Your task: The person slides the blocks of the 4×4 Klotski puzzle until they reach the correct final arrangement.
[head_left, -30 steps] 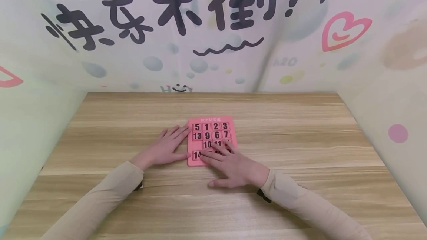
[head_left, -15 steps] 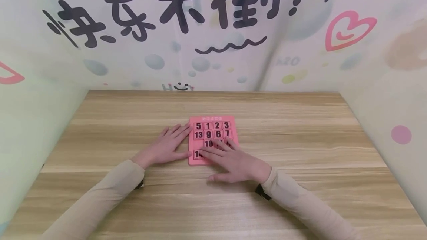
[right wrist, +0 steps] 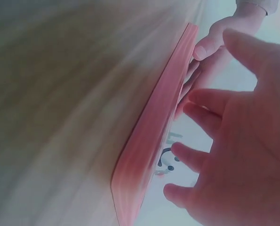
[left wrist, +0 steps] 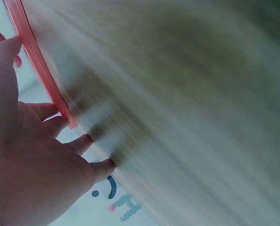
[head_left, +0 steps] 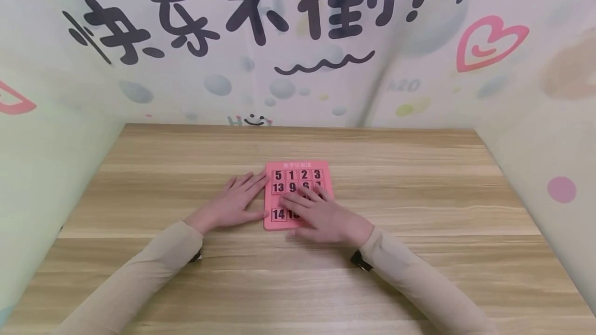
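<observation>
Resting flat on the pale wooden tabletop (head_left: 410,195) in front of me is the pink square plastic sliding-number puzzle (head_left: 298,165), a shallow frame holding small pink tiles with black numbers. In its top row I can read 5, 1, 2 and 3; under them 13 and 9, then a 6 partly covered by my fingers. In the bottom row 14 sits at the left corner, with another tile beside it that my hand half hides. The slot just above 14 looks bare.

My right hand (head_left: 326,216) lies across the lower right part of the puzzle, palm down, fingers (head_left: 298,201) straight and a little spread, their tips pressing on the tiles of the second and third rows. The thumb sits at the near edge of the frame. From the right wrist view the puzzle (right wrist: 151,136) shows edge-on, with my fingers (right wrist: 201,101) reaching over its face; nothing is pinched.

My left hand (head_left: 230,206) lies flat on the wood just beside the puzzle's left edge, fingers straight and slightly apart, the tips touching the frame's side, the thumb against its lower left corner near 14. The left wrist view shows the pink edge (left wrist: 41,70) against my fingers (left wrist: 48,110).

Behind the table stands a pale wall (head_left: 279,81) with black painted characters and a pink heart (head_left: 489,43).
</observation>
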A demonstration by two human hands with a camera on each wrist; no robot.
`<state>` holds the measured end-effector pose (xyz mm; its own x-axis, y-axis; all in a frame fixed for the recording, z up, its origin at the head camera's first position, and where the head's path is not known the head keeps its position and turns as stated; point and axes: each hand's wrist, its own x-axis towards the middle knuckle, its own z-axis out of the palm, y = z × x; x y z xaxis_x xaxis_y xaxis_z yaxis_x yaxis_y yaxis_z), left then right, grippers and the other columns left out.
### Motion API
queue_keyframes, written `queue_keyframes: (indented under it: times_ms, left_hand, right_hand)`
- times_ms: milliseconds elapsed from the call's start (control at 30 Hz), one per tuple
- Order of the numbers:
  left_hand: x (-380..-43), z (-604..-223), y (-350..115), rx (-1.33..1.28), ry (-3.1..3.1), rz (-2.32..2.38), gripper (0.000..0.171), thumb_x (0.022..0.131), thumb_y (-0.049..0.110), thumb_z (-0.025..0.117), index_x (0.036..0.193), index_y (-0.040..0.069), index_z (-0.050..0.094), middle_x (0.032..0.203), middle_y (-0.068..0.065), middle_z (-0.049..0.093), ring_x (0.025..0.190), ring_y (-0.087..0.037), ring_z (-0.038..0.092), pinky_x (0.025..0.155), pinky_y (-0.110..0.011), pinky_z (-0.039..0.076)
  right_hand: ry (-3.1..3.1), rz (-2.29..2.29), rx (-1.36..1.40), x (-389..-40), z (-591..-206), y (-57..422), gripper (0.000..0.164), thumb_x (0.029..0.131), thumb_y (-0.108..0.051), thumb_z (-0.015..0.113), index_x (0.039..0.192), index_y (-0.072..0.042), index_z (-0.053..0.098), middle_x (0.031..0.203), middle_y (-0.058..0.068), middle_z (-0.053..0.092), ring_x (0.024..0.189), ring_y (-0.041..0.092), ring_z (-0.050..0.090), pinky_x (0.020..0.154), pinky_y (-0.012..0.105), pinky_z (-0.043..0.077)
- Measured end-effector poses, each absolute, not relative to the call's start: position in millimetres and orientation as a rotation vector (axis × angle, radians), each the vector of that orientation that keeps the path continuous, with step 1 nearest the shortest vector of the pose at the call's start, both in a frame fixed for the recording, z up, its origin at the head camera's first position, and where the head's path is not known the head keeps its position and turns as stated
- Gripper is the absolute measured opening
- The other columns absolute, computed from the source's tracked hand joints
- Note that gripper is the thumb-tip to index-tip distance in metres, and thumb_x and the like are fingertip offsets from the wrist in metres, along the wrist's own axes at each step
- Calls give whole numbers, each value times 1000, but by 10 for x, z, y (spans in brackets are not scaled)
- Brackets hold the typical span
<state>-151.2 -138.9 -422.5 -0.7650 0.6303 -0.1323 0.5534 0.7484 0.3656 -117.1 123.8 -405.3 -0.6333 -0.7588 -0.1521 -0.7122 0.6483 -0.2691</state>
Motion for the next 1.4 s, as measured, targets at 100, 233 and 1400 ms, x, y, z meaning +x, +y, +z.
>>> queue_keyframes:
  times_ms: [100, 233, 1400]
  left_hand:
    - [-1517, -4231, -1389, 930, 2694, 434, 85, 93, 57, 53, 155, 9, 20, 160, -8, 13, 144, -37, 11, 113, -60, 7]
    - [-1517, -4239, -1394, 929, 2689, 423, 85, 93, 57, 52, 155, 9, 20, 160, -7, 13, 144, -36, 10, 113, -60, 7]
    - [-1507, -4208, -1381, 921, 2685, 455, 83, 93, 52, 55, 154, 8, 21, 160, -9, 15, 144, -37, 11, 113, -61, 7]
  right_hand:
    - [2631, -255, -1178, -1209, -4056, 1221, 68, 99, -53, 41, 154, -16, 27, 159, 0, 23, 145, 30, 13, 116, 52, 3]
    - [2624, -245, -1139, -1263, -4064, 1189, 68, 100, -54, 40, 154, -16, 26, 159, -1, 21, 146, 29, 10, 116, 51, 2]
    - [2601, -135, -1099, -1378, -4026, 1162, 71, 98, -55, 41, 155, -17, 22, 160, 0, 16, 146, 31, 9, 116, 51, 4]
